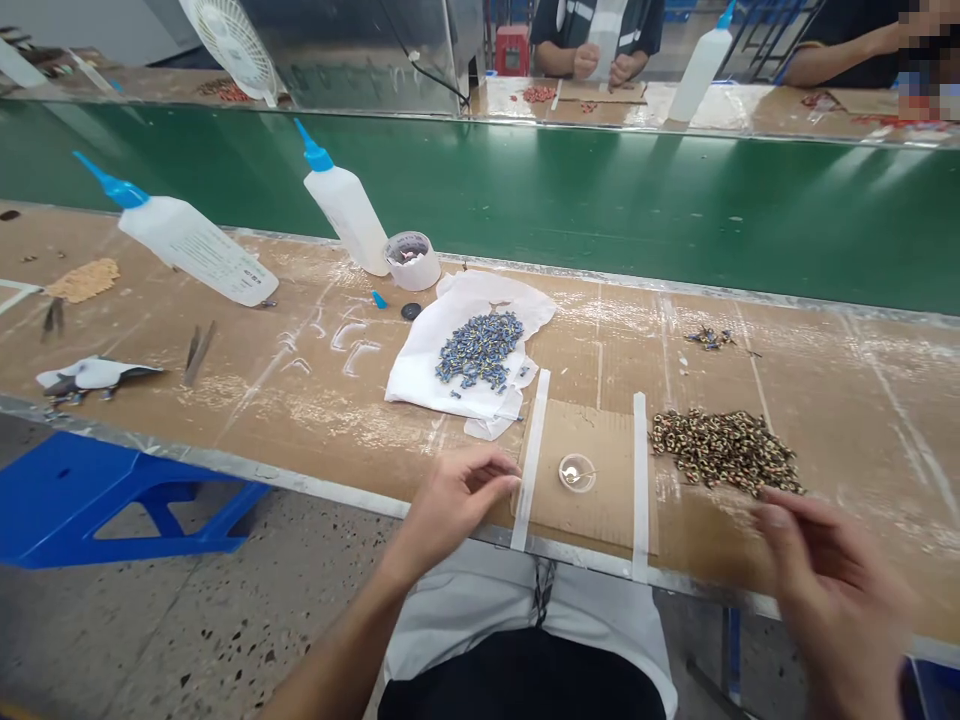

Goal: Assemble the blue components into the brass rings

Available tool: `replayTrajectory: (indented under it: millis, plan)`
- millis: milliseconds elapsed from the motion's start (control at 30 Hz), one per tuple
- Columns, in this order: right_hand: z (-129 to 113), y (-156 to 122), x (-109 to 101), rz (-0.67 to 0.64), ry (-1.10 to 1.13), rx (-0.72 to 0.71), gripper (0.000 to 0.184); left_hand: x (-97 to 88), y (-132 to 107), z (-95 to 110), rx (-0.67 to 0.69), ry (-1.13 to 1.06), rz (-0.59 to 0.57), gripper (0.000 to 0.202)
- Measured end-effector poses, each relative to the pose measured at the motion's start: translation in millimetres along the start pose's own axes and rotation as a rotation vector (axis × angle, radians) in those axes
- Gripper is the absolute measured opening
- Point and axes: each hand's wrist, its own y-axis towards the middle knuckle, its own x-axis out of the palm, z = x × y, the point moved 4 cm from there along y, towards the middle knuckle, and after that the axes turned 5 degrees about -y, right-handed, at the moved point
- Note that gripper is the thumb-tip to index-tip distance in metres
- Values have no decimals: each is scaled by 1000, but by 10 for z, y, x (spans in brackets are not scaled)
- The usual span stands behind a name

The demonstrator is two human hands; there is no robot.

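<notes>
We have a small clear cup (583, 488) on a cardboard pad (600, 520) near the worktop (300, 440) edge, probably so both hands reach it easily. Two tape strips (530, 460) flank the cup, apparently holding the pad flat. Our left hand (446, 505) is just beside the nearer strip, fingers (491, 465) curled and almost meeting the thumb; we cannot tell whether they pinch anything. Our right hand (832, 570) is at the front edge of the brown pile (724, 450), its fingers bent toward the thumb, too blurred for us to tell whether they grip a piece. Beyond our left hand, the blue pile (484, 350) lies on a white sheet (420, 365), which likely keeps those pieces gathered. With one pile on either side of the pad, each hand seems to have its own supply close by.
</notes>
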Motion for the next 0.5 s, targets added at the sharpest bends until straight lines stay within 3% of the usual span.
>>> replayTrajectory:
  millis: [67,133,267,500]
  plan:
    - [-242,-68,291,-265,128,-166,29,134,-13,34,22,-32,-30,13]
    - [-467,-121,547,-401,223,-252,29,244,-32,53,43,-59,-61,13]
    - [-758,-120,855,-489,278,-272,20,375,-67,61,84,-48,-100,10]
    - [-973,-97,880,-501,265,-438,11,518,-24,79,288,-22,-175,9]
